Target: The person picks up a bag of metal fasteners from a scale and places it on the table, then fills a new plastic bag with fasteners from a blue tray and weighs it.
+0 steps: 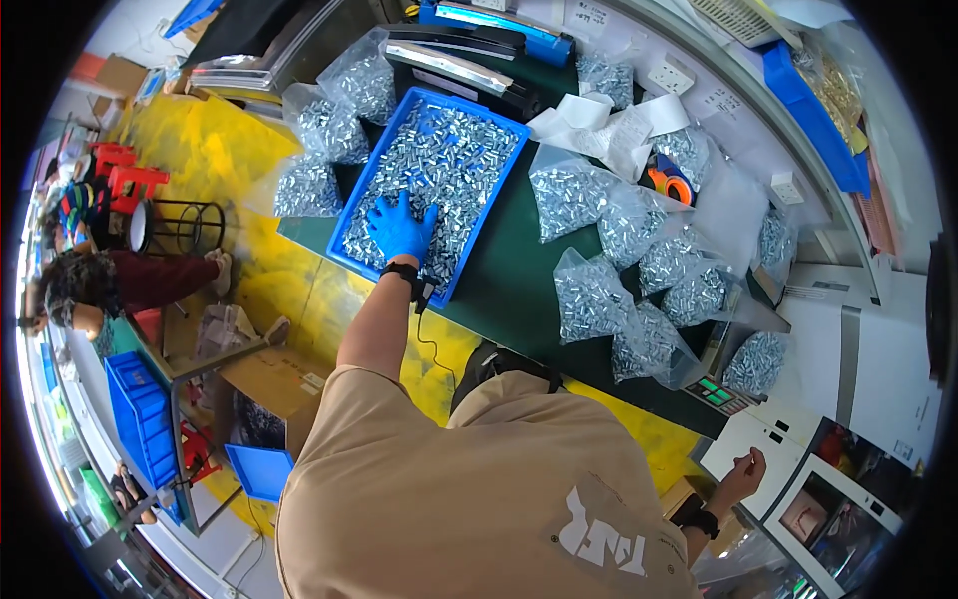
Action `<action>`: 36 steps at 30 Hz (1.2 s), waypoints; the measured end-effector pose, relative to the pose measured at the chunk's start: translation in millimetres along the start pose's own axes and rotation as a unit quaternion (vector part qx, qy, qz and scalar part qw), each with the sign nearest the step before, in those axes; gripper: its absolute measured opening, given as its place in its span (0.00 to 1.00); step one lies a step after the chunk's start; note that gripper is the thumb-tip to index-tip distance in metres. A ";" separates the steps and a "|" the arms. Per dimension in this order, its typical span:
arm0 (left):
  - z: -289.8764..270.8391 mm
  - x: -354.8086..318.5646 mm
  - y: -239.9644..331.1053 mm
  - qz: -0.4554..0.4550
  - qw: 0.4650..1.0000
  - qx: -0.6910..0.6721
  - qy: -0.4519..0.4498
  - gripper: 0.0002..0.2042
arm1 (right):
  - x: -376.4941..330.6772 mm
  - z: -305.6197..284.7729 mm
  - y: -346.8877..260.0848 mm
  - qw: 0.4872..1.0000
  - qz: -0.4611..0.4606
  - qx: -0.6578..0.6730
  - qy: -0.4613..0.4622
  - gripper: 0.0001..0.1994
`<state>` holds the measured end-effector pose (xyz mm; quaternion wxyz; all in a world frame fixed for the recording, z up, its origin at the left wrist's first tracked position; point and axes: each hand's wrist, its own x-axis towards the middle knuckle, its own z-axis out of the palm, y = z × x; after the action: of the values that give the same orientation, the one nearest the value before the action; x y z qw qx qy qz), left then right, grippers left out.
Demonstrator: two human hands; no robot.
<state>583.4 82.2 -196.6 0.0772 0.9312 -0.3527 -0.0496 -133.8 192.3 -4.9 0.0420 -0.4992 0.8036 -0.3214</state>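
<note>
Here's the blue tray (489, 215), a shallow rectangle sitting on the dark green desk (511, 275), and its long axis runs away from the person, slanting to the right toward the far end. One short side faces the person; the other points toward the long black bar-shaped device (459, 72) at the back. Inside, a layer of small silvery metal sleeves (454, 155), lying every which way, their own long axes following no common line.

And in goes the left hand (401, 230), gloved in blue, at the near part of the tray! Palm down, fingers spread and pointing toward the far end, it rests on the sleeves; whether any piece is pinched underneath, I can't tell. A black wristband (401, 274) circles that wrist, a thin cable trailing from it.

Over to the right hand (743, 476), bare, well apart from the tray and close to a white cabinet-like machine (753, 444): fingers loosely curled, nothing visible in them, though the inside of the grip is hidden.

Clear plastic bags (571, 195) of similar pieces flank the tray on both sides, with an orange tape roll (675, 186) among those on the right.
</note>
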 end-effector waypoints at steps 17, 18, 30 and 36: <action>34.7 25.1 -16.9 0.208 0.976 -0.003 0.061 0.20 | -43.0 -21.4 -3.6 0.994 -0.039 -0.090 0.041 0.07; 42.2 28.2 -20.2 0.203 0.978 -0.020 0.039 0.18 | -46.1 -26.3 -5.0 0.994 -0.026 -0.095 0.052 0.07; 43.6 111.5 -44.6 -0.178 0.735 -0.531 -0.382 0.15 | -80.4 -53.8 59.4 0.990 0.080 -0.010 0.113 0.08; 16.4 106.0 -79.3 -0.285 0.565 -0.615 -0.470 0.16 | -77.6 -34.7 72.5 0.992 0.080 0.017 0.096 0.07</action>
<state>711.6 68.5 -230.9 0.4361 0.5561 0.0603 -0.7050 -164.8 294.5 -37.7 -0.0018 -0.3992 0.8358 -0.3769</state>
